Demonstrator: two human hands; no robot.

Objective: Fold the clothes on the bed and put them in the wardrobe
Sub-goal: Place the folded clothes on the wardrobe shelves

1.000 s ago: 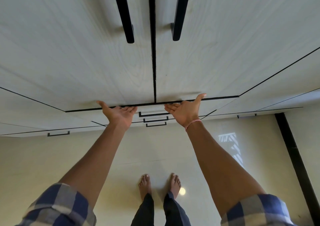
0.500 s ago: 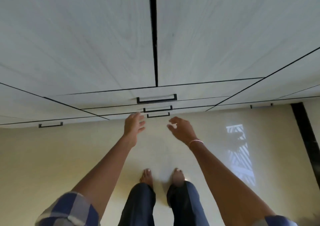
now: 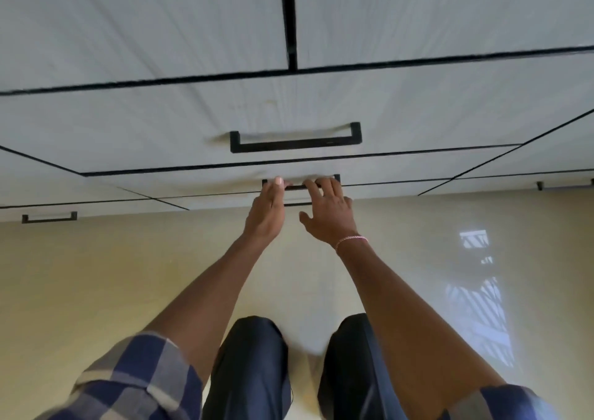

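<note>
– Nearest the lens, what shows of the person?
– Checked sleeves [image 3: 138,378] and bent knees [image 3: 254,355] in dark trousers, over a pale floor [image 3: 96,291]. No clothes and no bed are in view; of the task's things, only the wardrobe [image 3: 144,34] shows, filling the far half of the view.
– And the hands?
– Both reach for one black drawer handle [image 3: 300,187], the second bar down. The left hand [image 3: 266,210] has its fingertips at the bar's left end. The right hand [image 3: 328,214] lays its fingers across the right part, with the thumb held apart. From this angle one cannot tell whether either hand has curled under the bar.
– So the step is opening that drawer [image 3: 209,183]?
– Probably, to make room for folded things. It would go best with all the fingers hooked fully behind the bar, one hand toward each end. A straight, level pull should keep the front from skewing in its runners.
– Anything in the way?
– The knees look close to the front, so a step back would give the drawer space. Farther up, the top drawer handle [image 3: 295,145] juts out just above, and the knuckles should pass below it.
</note>
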